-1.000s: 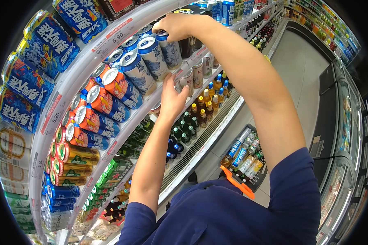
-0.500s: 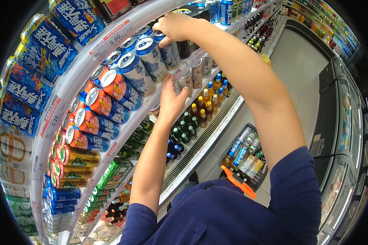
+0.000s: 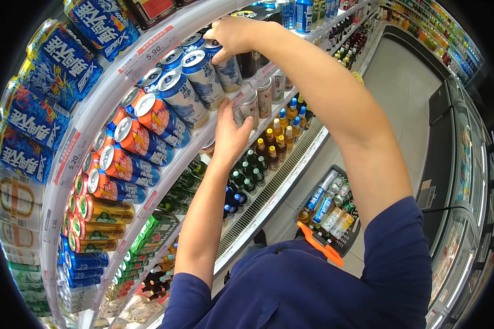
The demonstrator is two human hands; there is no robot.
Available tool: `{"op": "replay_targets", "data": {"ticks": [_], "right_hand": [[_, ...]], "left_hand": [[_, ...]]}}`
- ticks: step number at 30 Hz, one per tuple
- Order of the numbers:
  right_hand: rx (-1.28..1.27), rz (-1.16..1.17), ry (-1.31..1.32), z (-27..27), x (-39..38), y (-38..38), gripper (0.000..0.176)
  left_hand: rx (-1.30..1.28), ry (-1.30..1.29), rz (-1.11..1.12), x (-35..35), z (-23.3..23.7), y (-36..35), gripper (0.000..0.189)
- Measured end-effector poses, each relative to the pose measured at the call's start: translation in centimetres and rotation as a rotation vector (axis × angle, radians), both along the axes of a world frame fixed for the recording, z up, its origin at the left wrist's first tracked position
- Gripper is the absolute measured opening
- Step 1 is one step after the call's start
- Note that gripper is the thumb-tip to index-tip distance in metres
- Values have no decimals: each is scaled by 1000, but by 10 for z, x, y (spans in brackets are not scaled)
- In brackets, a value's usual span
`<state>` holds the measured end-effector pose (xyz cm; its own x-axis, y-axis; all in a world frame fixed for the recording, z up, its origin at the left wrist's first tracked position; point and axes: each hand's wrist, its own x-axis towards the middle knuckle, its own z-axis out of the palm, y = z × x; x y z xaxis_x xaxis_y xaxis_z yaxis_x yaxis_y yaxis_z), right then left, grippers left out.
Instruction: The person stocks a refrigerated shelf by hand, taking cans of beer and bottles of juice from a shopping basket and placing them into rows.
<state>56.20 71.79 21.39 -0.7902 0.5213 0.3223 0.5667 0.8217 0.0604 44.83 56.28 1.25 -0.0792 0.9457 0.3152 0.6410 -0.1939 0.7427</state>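
My right hand [image 3: 237, 32] reaches up to the upper shelf, its fingers curled over the top of a blue and white can [image 3: 228, 68] at the right end of a row of like cans [image 3: 185, 98]. My left hand [image 3: 230, 134] is lower, with its back to the camera. Its fingers lie up against the white shelf rail [image 3: 217, 122] and its thumb sits under a silver can [image 3: 251, 107]. Whether it grips that can is hidden.
Orange and blue cans [image 3: 142, 134] fill the shelf to the left, with bottles [image 3: 260, 156] on lower shelves. A black basket with an orange handle [image 3: 329, 211] holds several drinks on the floor. Glass freezer cases [image 3: 455, 181] line the aisle's right side.
My right hand has shifted slightly up and left on the can's top. My left hand has stayed at the rail.
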Motion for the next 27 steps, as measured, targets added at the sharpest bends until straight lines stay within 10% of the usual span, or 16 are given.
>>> {"op": "replay_targets", "data": {"ticks": [27], "right_hand": [[-86,83,4,-6,6,7,68]], "left_hand": [[-55,-55,6,25,33,18,84]]}}
